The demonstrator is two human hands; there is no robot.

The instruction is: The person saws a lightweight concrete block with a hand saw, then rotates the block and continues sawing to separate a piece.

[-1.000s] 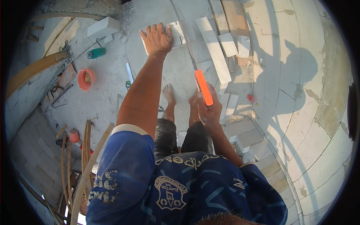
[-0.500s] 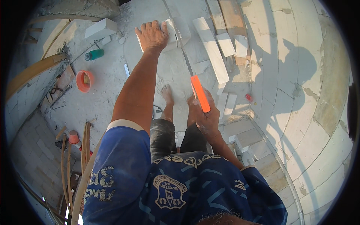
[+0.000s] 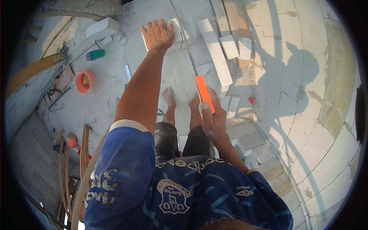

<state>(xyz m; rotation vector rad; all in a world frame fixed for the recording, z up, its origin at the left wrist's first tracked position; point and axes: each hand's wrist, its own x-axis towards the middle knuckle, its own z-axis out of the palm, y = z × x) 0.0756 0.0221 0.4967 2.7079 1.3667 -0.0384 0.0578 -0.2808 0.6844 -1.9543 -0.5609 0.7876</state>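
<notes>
My left hand (image 3: 158, 36) presses down on a white block (image 3: 177, 33), its fingers spread over the top of the block's left part. My right hand (image 3: 215, 122) is wrapped round the orange handle of a hand saw (image 3: 204, 94). From that handle the long toothed blade runs away from me and crosses the block just right of my left hand. A dark cut line shows in the block beside the blade. The far tip of the saw lies beyond the picture's upper edge.
Long white block pieces (image 3: 215, 53) lie right of the saw, next to wooden planks (image 3: 239, 19). To the left are another white block (image 3: 102, 28), a green bottle (image 3: 94, 55) and an orange bucket (image 3: 79, 83). A block wall (image 3: 299, 134) rises on the right. My bare feet (image 3: 168, 97) stand below the block.
My right hand has shifted slightly with the saw, and its thumb now shows along the handle. My left hand stays on the block.
</notes>
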